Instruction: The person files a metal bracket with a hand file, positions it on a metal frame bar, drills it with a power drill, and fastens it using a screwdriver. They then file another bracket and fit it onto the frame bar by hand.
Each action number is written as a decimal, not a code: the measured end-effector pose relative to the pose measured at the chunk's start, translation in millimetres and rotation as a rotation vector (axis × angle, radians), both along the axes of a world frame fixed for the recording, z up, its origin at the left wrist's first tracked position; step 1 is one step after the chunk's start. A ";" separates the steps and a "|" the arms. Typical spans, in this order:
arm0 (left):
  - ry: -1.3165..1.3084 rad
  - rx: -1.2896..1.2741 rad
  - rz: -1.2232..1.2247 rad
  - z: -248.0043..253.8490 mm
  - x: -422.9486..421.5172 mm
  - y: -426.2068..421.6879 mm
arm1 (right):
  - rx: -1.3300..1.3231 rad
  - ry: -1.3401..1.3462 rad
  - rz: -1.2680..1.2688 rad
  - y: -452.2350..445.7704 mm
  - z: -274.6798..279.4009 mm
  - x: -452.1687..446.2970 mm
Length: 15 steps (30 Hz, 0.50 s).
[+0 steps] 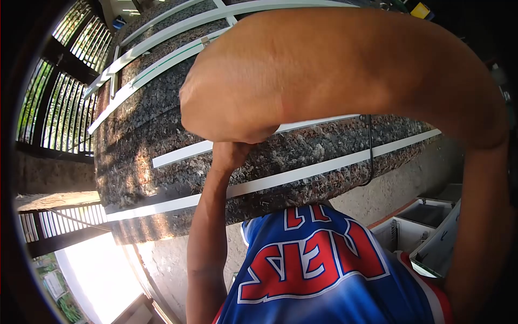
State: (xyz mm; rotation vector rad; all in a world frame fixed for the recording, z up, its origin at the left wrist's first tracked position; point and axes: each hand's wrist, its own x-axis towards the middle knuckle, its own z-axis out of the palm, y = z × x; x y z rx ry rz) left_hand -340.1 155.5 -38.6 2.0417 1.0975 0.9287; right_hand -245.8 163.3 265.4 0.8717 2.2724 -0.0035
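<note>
My right hand [232,100] is close to the camera, its back towards me, fingers curled under in a fist. Whatever it may hold is hidden beneath it. Below it, my left hand [232,154] reaches up over a short white strip [183,154]; its fingers disappear behind my right hand, so its grip does not show. This strip runs on past both hands to the right. Nearer my body lies a longer white strip [291,178], crossing under my left forearm. Both strips rest on a dark, rough, speckled work surface [307,148].
Further back, several white strips form a frame [178,31], with another strip bearing a green line [162,69] before it. A thin black cable [370,146] hangs over the near edge. White-walled bins [402,233] stand at lower right. Slatted windows [65,102] are on the left.
</note>
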 end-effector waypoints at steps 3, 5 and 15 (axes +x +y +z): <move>0.017 -0.182 0.069 19.8 6.0 -7.7 | -0.006 -0.007 -0.014 1.5 -4.8 -1.5; 0.089 -0.252 0.056 23.5 3.4 -3.1 | -0.006 -0.010 -0.032 2.8 -4.6 -1.8; 0.079 0.025 -0.005 20.7 0.1 -3.2 | 0.157 0.021 -0.133 6.3 22.1 45.6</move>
